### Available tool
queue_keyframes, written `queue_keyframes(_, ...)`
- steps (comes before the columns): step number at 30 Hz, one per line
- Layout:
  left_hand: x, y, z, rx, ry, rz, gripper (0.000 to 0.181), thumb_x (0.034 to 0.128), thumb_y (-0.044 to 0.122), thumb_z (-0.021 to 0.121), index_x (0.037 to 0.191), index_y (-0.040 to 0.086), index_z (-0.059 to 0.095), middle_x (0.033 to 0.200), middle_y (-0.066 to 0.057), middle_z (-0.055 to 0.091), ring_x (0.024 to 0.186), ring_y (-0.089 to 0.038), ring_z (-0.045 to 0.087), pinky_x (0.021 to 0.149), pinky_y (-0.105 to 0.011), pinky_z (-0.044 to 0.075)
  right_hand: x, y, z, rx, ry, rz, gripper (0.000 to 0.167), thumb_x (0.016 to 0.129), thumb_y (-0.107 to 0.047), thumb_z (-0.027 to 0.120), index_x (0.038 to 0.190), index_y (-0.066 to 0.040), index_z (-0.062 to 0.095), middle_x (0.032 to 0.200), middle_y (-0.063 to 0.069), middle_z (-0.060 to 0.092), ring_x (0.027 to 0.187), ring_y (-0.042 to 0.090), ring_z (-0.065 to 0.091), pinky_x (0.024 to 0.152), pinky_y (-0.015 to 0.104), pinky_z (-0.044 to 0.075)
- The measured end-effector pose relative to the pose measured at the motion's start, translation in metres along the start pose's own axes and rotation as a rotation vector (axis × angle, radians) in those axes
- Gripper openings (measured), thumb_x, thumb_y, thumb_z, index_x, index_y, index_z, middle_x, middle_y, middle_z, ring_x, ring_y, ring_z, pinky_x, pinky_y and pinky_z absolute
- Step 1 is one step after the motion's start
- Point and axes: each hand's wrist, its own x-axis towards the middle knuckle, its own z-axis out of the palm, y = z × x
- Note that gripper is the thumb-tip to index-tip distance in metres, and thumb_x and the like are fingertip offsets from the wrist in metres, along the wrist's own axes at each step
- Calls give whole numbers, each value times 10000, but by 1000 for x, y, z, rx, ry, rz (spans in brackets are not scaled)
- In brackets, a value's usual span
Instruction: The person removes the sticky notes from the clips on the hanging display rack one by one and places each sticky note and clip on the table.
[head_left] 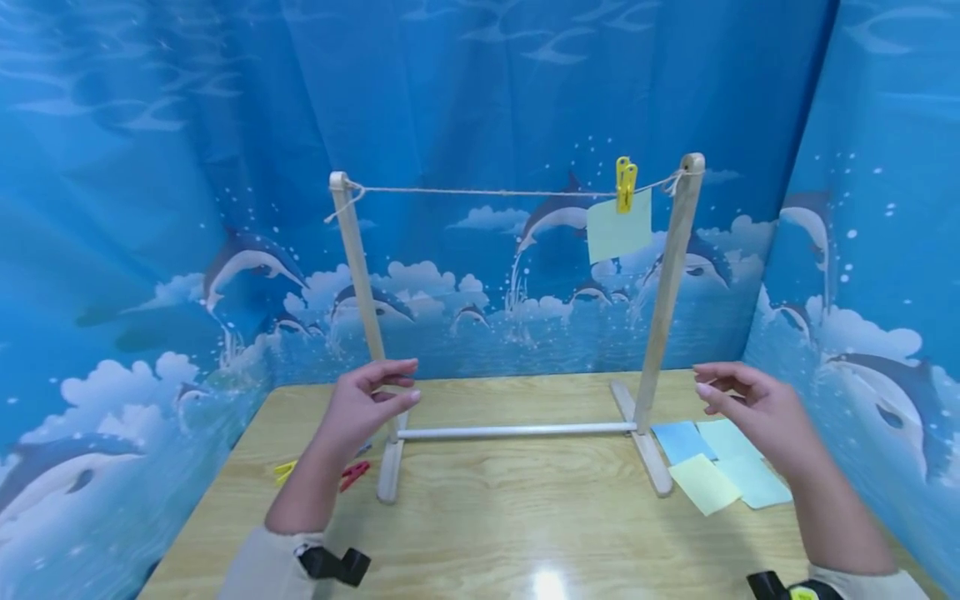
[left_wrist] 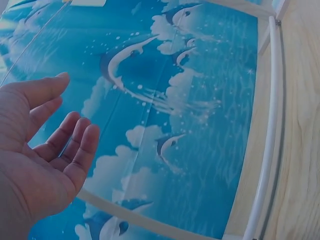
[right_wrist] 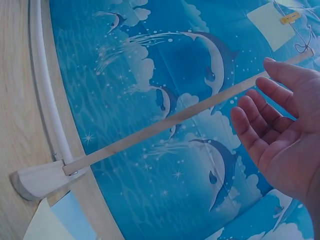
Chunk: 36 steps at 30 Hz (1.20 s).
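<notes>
My left hand (head_left: 372,398) hovers in front of the wooden frame's left post (head_left: 362,275), its fingers loosely bent around nothing. On the other side, my right hand (head_left: 757,408) is raised above the paper notes, also holding nothing; the right wrist view shows its relaxed fingers. A string (head_left: 480,192) runs between the tops of the two posts. Near its right end a yellow clothespin (head_left: 626,185) clips a pale green sticky note (head_left: 619,229) to the string. Beneath my left forearm lie a red clothespin (head_left: 355,475) and a yellow clothespin (head_left: 285,472), partly hidden.
The frame's right post (head_left: 667,292) stands on a wooden foot, and a white bar (head_left: 517,431) joins both feet low down. Right of it, a blue note (head_left: 682,442), a yellow note (head_left: 705,485) and pale green notes (head_left: 752,479) lie on the wooden table (head_left: 495,517). Dolphin-print curtains (head_left: 465,108) surround the table.
</notes>
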Motion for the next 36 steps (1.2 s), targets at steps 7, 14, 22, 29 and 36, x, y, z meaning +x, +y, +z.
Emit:
queue_keyframes(7,7,13,7,43,-53,35,415,877,197,752,1276,151,646,1267,-47,608,1121,-239,587,871,-300,552,10,-11,3,-35,-20,-35,319,995,-218,587,1253,-31,600,1015,22,627,783,118,639,657,219,557)
queue_keyframes(14,17,28,14,94,-76,91,425,863,232,767,1268,180,650,1254,-9,620,1105,-194,589,900,-342,539,19,-20,6,-22,-44,-53,345,998,-232,582,1267,-17,588,1042,-8,620,835,133,625,683,216,559)
queue_keyframes(22,24,42,22,71,-144,126,494,850,212,782,1312,164,612,1295,-16,595,1168,-243,560,939,-358,521,28,-30,9,12,-115,-55,420,985,-221,605,1331,3,527,1137,-28,591,919,80,618,727,220,564)
queue_keyframes(29,33,50,30,88,-152,200,483,843,211,789,1291,142,621,1283,-6,603,1162,-240,571,936,-349,524,38,-39,14,12,-119,-66,445,983,-216,609,1362,-10,502,1218,161,545,950,57,595,746,195,555)
queue_keyframes(36,39,59,35,85,-153,229,491,825,221,806,1279,152,631,1254,4,610,1131,-191,577,925,-367,531,47,-44,17,55,-126,-92,489,984,-203,606,1405,-15,443,1350,162,468,1080,120,535,786,157,527)
